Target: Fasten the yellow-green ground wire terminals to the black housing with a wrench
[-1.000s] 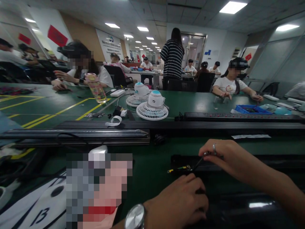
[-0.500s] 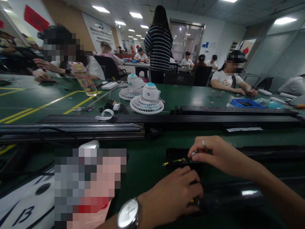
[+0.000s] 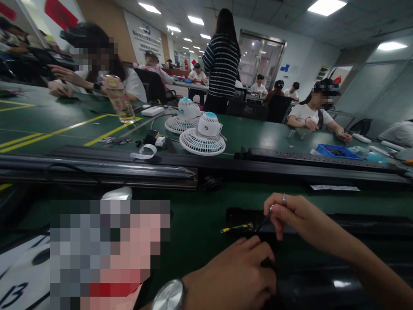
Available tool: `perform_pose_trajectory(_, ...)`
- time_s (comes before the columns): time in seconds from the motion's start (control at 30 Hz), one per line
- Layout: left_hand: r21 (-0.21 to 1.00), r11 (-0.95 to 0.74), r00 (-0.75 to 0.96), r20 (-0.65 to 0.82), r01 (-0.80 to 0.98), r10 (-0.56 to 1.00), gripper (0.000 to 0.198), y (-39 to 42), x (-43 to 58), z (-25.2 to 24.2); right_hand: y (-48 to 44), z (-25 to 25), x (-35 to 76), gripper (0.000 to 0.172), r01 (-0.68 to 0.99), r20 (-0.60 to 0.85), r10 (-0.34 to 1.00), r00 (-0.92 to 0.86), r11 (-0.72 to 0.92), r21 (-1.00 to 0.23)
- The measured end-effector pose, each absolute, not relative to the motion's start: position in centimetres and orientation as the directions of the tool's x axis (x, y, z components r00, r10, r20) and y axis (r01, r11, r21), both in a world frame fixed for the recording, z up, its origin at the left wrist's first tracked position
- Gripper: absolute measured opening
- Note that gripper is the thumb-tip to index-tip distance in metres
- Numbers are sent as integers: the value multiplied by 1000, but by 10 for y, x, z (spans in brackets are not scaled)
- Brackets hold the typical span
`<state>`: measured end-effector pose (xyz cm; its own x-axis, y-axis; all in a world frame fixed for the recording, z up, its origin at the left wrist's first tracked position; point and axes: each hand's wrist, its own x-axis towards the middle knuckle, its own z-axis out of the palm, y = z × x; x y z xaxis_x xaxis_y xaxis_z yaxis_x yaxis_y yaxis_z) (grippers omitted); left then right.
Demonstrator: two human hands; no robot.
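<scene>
The right hand (image 3: 288, 211) is pinching a slim, dark, rod-shaped tool with a silver end (image 3: 265, 218), its fingers closing around the silver part while the shaft is slanting down toward the near left. A short yellow-and-green wire with metal ring terminals (image 3: 237, 228) is lying at the left end of a long, flat, black bar (image 3: 361, 224), on a dark green surface (image 3: 190, 232). One terminal is poking out past the bar toward the left; the other is sitting just left of the tool's shaft, and whether the two are touching is too dark to tell.

The left hand (image 3: 238, 271) is resting just on the near side of the wire, palm down, with its fingers curling toward the right. Its fingertips are hiding from view, so I cannot tell whether they are grasping anything.

The step in hand, as I judge it, is working the tool beside the wire's right terminal. The next move is probably calling for lining up the shaft's tip with that terminal while the left hand is steadying the near side. The wire is lying left of the right hand's fingers and apart from them, with the tool bridging most of that gap.
</scene>
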<state>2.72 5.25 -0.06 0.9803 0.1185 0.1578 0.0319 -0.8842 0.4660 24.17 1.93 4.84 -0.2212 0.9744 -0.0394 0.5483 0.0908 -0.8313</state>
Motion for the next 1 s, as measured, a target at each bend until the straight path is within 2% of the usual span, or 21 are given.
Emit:
perform_pose_trajectory(0.13, 406, -913, 975, 189, 28, 114, 9, 52, 29, -6, 18, 45, 236, 25, 594, -33, 970, -242, 121, -795)
perform_pose_trajectory(0.23, 342, -939, 966, 228, 41, 125, 18, 50, 32, -15, 17, 37, 231, 31, 555, -52, 979, -199, 69, -829)
perform_pose_trajectory(0.4, 289, -955, 926, 342, 61, 162, 12, 47, 39, -29, 18, 19, 229, 42, 455, -64, 985, -163, 18, -890)
perform_pose_trajectory(0.53, 298, -951, 910, 370, 78, 190, 15, 44, 41, -30, 18, 17, 232, 36, 478, -58, 985, -163, 28, -878)
perform_pose_trajectory(0.73, 267, -962, 917, 365, 62, 161, 13, 44, 35, -24, 17, 31, 230, 14, 642, -88, 979, -184, 52, -765)
perform_pose_trajectory(0.83, 266, -964, 925, 360, 18, 117, 8, 48, 32, -20, 17, 35, 229, 18, 668, -57, 983, -176, 77, -740)
perform_pose_trajectory(1.0, 310, -950, 958, 262, 31, 117, 6, 51, 33, -13, 19, 30, 231, 29, 690, 26, 991, -131, 110, -715)
